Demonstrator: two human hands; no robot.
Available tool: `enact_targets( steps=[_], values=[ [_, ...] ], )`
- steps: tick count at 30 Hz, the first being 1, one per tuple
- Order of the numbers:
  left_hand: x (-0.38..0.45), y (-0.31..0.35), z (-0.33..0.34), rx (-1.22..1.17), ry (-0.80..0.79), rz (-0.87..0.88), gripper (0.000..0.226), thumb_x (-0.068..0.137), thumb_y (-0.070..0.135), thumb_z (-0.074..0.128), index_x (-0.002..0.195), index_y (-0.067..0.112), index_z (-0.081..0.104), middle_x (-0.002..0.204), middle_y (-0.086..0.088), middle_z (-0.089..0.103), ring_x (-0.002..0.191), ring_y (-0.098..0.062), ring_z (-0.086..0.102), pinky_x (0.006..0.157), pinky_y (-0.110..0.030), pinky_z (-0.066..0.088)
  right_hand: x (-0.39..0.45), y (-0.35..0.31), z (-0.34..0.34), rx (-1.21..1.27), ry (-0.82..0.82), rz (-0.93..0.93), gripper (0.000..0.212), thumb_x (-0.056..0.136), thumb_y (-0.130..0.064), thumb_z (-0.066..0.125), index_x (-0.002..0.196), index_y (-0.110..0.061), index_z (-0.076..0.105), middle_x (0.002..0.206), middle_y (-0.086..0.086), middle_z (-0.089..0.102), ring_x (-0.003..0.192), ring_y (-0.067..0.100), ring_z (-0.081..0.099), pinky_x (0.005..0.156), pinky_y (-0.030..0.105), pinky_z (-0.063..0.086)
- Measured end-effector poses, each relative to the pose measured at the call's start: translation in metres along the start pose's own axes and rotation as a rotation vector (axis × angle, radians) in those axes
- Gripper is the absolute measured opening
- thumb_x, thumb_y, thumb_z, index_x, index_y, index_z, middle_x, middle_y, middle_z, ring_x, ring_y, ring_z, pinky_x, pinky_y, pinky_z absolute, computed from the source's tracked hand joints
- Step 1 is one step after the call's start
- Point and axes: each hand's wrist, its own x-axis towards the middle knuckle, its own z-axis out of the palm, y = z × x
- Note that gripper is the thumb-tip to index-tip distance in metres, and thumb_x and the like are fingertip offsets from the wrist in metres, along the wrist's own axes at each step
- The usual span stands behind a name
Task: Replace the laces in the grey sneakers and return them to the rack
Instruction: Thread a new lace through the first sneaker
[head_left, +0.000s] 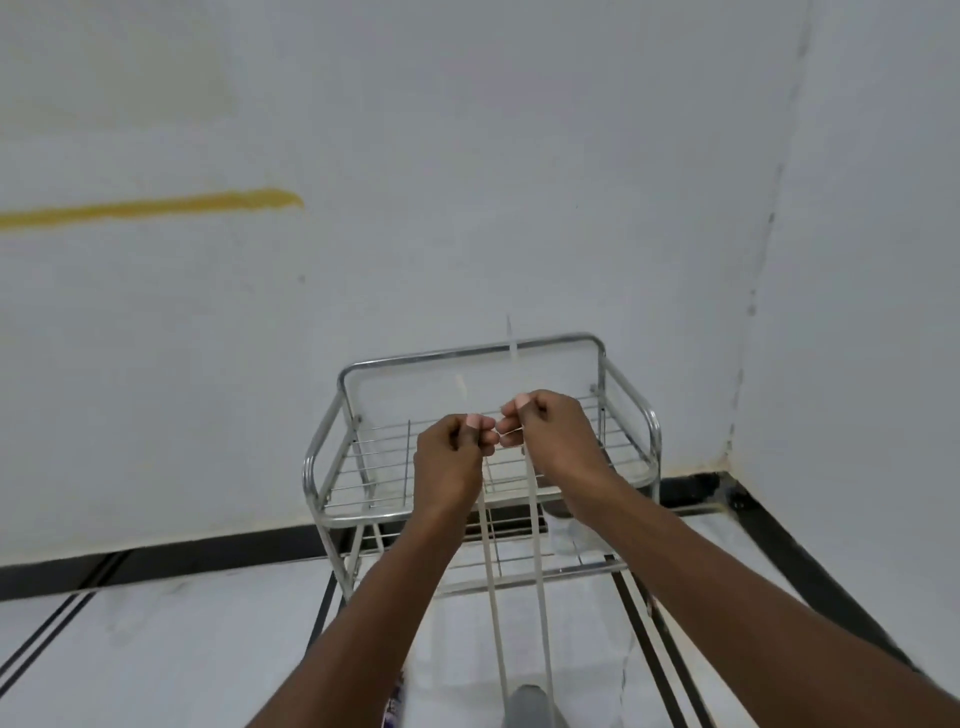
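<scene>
Your left hand (451, 457) and right hand (545, 431) each pinch one strand of the white lace (535, 530). The grey sneaker (530, 706) is cut off below.

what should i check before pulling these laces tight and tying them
1. Left hand grips its lace strand: ok.
2. Right hand grips the other strand: ok.
3. Lace ends even: not ok, the right tip stands higher than the left tip.
4. Both strands run taut down to the grey sneaker: ok.
5. Lacing through the eyelets: cannot tell, the sneaker is cut off at the frame edge.
6. Free space on the rack's top shelf: ok.
</scene>
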Motion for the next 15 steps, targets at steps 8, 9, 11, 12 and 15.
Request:
enact_targets(
  steps=[8, 9, 11, 12, 15],
  values=[
    [0.012, 0.033, -0.011, -0.007, 0.03, 0.079, 0.024, 0.106, 0.031, 0.055, 0.102, 0.022, 0.076, 0.088, 0.002, 0.075, 0.089, -0.012, 0.071, 0.077, -0.026, 0.052, 0.008, -0.027, 0.003, 0.05, 0.026, -0.066, 0.028, 0.106, -0.026, 0.046, 0.095, -0.016, 0.07, 0.085, 0.0, 0.075, 0.078, 0.009, 0.074, 0.083, 0.037, 0.062],
    [0.011, 0.035, -0.011, -0.014, 0.031, 0.078, 0.023, 0.105, 0.033, 0.056, 0.103, 0.024, 0.077, 0.089, 0.003, 0.075, 0.09, -0.011, 0.071, 0.077, -0.026, 0.053, 0.008, -0.029, 0.003, 0.059, 0.032, -0.064, 0.027, 0.106, -0.026, 0.048, 0.095, -0.017, 0.072, 0.085, 0.0, 0.075, 0.079, 0.01, 0.074, 0.082, 0.039, 0.063],
    [0.01, 0.038, -0.011, -0.034, 0.036, 0.075, 0.021, 0.104, 0.035, 0.058, 0.104, 0.026, 0.078, 0.091, 0.005, 0.076, 0.091, -0.009, 0.072, 0.074, -0.026, 0.053, 0.005, -0.032, 0.004, 0.066, 0.043, -0.065, 0.025, 0.104, -0.026, 0.052, 0.097, -0.019, 0.075, 0.088, -0.001, 0.074, 0.08, 0.011, 0.074, 0.079, 0.039, 0.064],
    [0.01, 0.041, -0.011, -0.046, 0.043, 0.073, 0.019, 0.103, 0.034, 0.06, 0.105, 0.026, 0.078, 0.091, 0.005, 0.076, 0.091, -0.009, 0.072, 0.073, -0.025, 0.053, 0.004, -0.033, 0.005, 0.068, 0.05, -0.07, 0.023, 0.103, -0.026, 0.055, 0.097, -0.02, 0.076, 0.088, 0.0, 0.074, 0.08, 0.012, 0.073, 0.078, 0.038, 0.064],
    [0.011, 0.045, -0.011, -0.122, 0.064, 0.067, 0.013, 0.099, 0.026, 0.067, 0.106, 0.023, 0.078, 0.091, 0.004, 0.077, 0.088, -0.009, 0.073, 0.078, -0.028, 0.056, 0.003, -0.038, 0.006, 0.107, 0.056, -0.069, 0.015, 0.1, -0.026, 0.063, 0.1, -0.02, 0.076, 0.087, 0.001, 0.075, 0.079, 0.011, 0.074, 0.079, 0.039, 0.064]
  ],
)
